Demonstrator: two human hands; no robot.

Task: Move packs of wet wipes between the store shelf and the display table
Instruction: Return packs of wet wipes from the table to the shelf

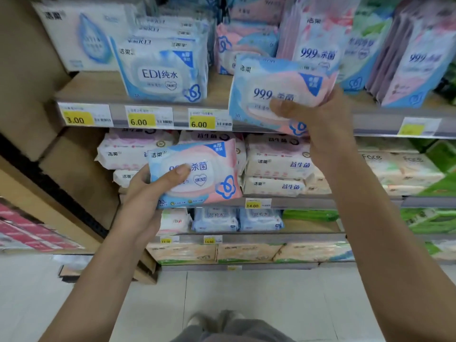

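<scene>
My left hand (pixel 145 191) grips a pink-and-blue pack of wet wipes (pixel 207 174) from its left side, thumb across the front, in front of the middle shelf. My right hand (pixel 318 119) holds a second pink-and-blue pack (pixel 276 82) from its lower right, thumb on the front, at the edge of the upper shelf (pixel 98 91). More pink packs (pixel 237 45) are stacked on that shelf just behind the raised pack. No display table is in view.
Blue EDI wipe packs (pixel 162 72) stand left of the raised pack, tall upright packs (pixel 318 38) to its right. Price tags (pixel 199 119) line the shelf edge. White packs (pixel 276 164) fill the shelf below. Cardboard boxes (pixel 74 174) stand at left; tiled floor (pixel 246 292) lies below.
</scene>
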